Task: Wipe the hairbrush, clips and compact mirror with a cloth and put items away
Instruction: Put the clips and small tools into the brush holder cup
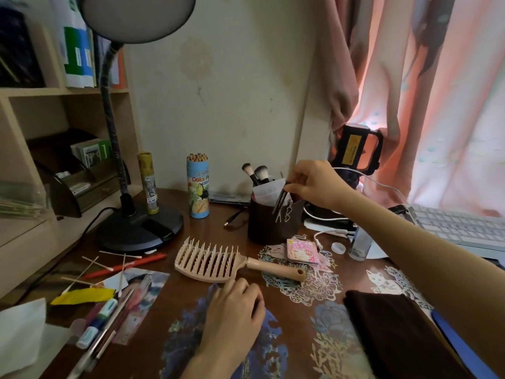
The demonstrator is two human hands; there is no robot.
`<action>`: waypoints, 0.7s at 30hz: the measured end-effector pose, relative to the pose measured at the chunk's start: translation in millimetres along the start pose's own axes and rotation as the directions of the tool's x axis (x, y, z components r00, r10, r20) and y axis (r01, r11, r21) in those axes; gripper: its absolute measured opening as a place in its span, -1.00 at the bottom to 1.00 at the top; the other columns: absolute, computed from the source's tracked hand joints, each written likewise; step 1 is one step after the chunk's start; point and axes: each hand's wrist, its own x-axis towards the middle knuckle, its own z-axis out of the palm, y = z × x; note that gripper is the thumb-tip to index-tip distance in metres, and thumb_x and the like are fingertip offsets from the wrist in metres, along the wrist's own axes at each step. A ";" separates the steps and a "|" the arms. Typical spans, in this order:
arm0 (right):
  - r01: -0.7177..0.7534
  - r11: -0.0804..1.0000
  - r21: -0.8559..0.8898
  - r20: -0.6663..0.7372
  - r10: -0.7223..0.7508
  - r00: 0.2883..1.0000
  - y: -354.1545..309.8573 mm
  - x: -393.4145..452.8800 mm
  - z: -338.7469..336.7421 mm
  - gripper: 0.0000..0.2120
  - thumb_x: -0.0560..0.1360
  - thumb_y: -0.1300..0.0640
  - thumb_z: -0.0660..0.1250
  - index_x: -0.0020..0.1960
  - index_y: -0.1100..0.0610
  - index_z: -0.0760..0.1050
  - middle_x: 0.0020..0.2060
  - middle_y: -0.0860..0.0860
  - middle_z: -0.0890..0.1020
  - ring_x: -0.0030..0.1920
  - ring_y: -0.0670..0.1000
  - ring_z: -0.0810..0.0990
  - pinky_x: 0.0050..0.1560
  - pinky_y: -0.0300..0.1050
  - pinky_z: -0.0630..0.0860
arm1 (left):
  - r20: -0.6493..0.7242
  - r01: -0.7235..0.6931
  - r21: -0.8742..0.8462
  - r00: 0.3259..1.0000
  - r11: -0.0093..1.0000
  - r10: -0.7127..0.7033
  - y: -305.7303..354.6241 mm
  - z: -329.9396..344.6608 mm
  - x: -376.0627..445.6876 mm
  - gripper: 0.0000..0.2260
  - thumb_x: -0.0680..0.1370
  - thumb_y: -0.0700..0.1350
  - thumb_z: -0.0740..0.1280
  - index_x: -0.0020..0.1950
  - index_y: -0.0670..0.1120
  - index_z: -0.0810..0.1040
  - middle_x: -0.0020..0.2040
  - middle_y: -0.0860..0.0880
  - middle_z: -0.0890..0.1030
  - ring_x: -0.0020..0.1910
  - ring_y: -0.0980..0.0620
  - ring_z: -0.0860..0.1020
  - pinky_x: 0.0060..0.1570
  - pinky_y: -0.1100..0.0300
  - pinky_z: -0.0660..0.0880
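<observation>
Nearest: lying folded at the desk's (191, 272) front right, dark cloth (393, 335), untouched; resting just left of centre, left hand (235, 305), fingers loosely curled and gripping nothing, fingertips close to the hairbrush (218, 261), contact not clear enough to call.

Lying just beyond that hand, beige hairbrush, bristles up, handle pointing right over a paper cut-out; sitting flat to the right of the handle end, pink compact (302, 250), closed, just in front of the cup (270, 222).

Scattering at left front: pens, cotton swabs, a photo (142, 294), a yellow scrap.

Further back: reaching in from the right, right hand (314, 184), fingers pinching a bunch of dark clips (282, 203), clips hanging down over the rim and front of the dark cup; standing in that cup, two makeup brushes (257, 173).

Standing behind at left, lamp (142, 228) and pencil tube (199, 187); showing at far right, keyboard (459, 225).
</observation>
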 end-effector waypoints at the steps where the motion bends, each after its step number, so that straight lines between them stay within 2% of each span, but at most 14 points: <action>1: 0.006 1.000 -0.006 -0.005 -0.006 1.000 0.0 3.8 1.2 -0.91 0.43 0.18 0.42 -0.15 0.22 0.58 -0.26 0.01 0.53 -0.24 0.03 0.52 -0.24 -0.24 0.38 | -0.001 0.000 0.001 1.000 1.000 0.000 -0.4 0.6 0.4 -0.87 0.61 0.04 0.10 0.02 0.09 0.42 0.01 0.15 0.42 0.06 0.16 0.34 0.10 0.26 0.33; 4: 0.041 0.999 -0.034 -0.029 -0.042 0.999 0.2 13.4 3.6 -0.89 0.44 0.18 0.41 -0.13 0.24 0.58 -0.26 0.01 0.52 -0.24 0.02 0.49 -0.28 -0.31 0.33 | 0.004 0.006 -0.003 1.000 1.000 -0.006 -0.6 1.5 1.2 -0.87 0.59 0.08 0.12 0.00 0.10 0.42 -0.01 0.16 0.41 0.06 0.16 0.34 0.08 0.26 0.32; 10: 0.082 0.994 -0.070 -0.035 -0.084 0.996 3.0 23.3 5.7 -0.86 0.44 0.16 0.41 -0.12 0.26 0.59 -0.25 0.06 0.56 -0.24 0.04 0.52 -0.17 -0.13 0.45 | 0.005 0.013 -0.011 1.000 1.000 -0.013 -0.2 0.9 0.6 -0.89 0.58 0.09 0.13 -0.04 0.11 0.39 -0.06 0.18 0.38 0.03 0.17 0.33 0.07 0.26 0.31; 21: 0.089 0.991 -0.097 0.041 -0.085 0.996 8.9 24.7 18.7 -0.91 0.43 0.20 0.41 -0.14 0.23 0.58 -0.27 -0.03 0.48 -0.26 -0.03 0.45 -0.20 -0.22 0.31 | 0.014 0.015 -0.010 1.000 1.000 -0.015 0.8 0.8 1.8 -0.89 0.58 0.09 0.12 -0.04 0.11 0.38 -0.08 0.18 0.34 0.03 0.17 0.33 0.07 0.26 0.31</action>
